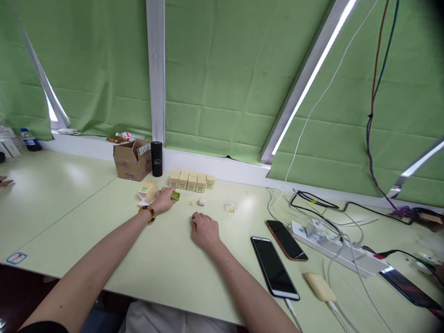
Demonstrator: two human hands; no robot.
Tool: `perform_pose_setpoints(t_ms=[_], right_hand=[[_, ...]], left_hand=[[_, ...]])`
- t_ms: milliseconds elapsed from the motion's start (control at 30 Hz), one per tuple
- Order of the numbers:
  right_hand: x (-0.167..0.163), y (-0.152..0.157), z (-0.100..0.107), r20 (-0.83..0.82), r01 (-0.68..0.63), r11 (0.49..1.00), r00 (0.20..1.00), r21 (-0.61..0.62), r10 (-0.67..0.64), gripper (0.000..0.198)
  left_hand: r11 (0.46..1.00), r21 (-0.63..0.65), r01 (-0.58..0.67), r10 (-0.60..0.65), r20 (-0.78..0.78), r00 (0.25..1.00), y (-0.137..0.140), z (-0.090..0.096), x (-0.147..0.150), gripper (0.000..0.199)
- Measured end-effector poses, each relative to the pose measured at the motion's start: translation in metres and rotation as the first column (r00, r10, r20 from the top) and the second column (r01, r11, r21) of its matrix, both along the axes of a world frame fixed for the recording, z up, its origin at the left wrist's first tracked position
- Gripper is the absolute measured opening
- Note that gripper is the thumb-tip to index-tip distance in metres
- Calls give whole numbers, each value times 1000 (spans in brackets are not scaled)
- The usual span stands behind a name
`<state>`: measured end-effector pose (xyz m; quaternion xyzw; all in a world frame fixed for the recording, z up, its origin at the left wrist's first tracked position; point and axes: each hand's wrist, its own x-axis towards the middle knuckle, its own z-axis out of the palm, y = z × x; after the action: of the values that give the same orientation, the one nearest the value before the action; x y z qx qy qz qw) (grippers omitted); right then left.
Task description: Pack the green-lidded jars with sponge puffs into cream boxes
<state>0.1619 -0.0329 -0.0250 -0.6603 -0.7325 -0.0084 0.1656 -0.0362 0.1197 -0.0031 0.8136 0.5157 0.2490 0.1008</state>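
Note:
My left hand (163, 200), with a beaded bracelet at its wrist, reaches forward over the table. Its thumb and forefinger lie about a small green open-topped box (175, 196). My right hand (205, 231) rests on the tabletop with its fingers curled in; nothing shows in it. Between and beyond the hands lie a tiny yellowish piece (191, 203) and a small pinkish-white rounded object (201, 202). Farther right stands a clear plastic container (231, 207) with something yellow inside. Behind the green box is a row of several small tan boxes (192, 182). An opened tan carton (148, 190) sits beside my left wrist.
A cardboard box (132, 162) and a black bottle (157, 159) stand by the wall. Two phones, a white phone (275, 268) and an orange-edged phone (286, 240), lie right, near a power strip (336, 247) and tangled cables. Another person's hand (5, 181) shows far left.

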Motion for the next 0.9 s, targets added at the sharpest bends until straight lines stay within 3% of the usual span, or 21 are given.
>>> perform_pose_setpoints(t_ms=[100,233,433,500,600,700,800,900], right_hand=[[1,0,-1,-21,-9,1000,1000,22,10,19],[5,-1,1,-112,17,997,994,80,-8,25],[13,-2,-3,-343,45,945,937,324,73,30],[12,-4,-5,-408,32,910,900,413,154,36],[6,-10,-3,-477,-5,851,827,525,299,41],[-1,-15,3,-515,-22,822,770,569,377,47],[-4,-17,8,-527,-21,824,760,566,381,50],[-4,-16,9,-517,-31,813,757,581,399,47]], left_hand=[[997,62,55,-55,4,998,-13,3,4,43],[961,226,157,-165,17,986,-51,14,14,37],[920,296,256,-313,165,935,-116,34,29,37],[926,266,269,-346,308,887,-128,35,32,42],[943,100,319,-315,582,750,-134,30,35,50],[894,-43,447,-250,779,575,-132,23,37,55],[834,-93,544,-208,860,466,-133,21,39,61],[799,-121,589,-187,881,435,-137,23,41,60]])
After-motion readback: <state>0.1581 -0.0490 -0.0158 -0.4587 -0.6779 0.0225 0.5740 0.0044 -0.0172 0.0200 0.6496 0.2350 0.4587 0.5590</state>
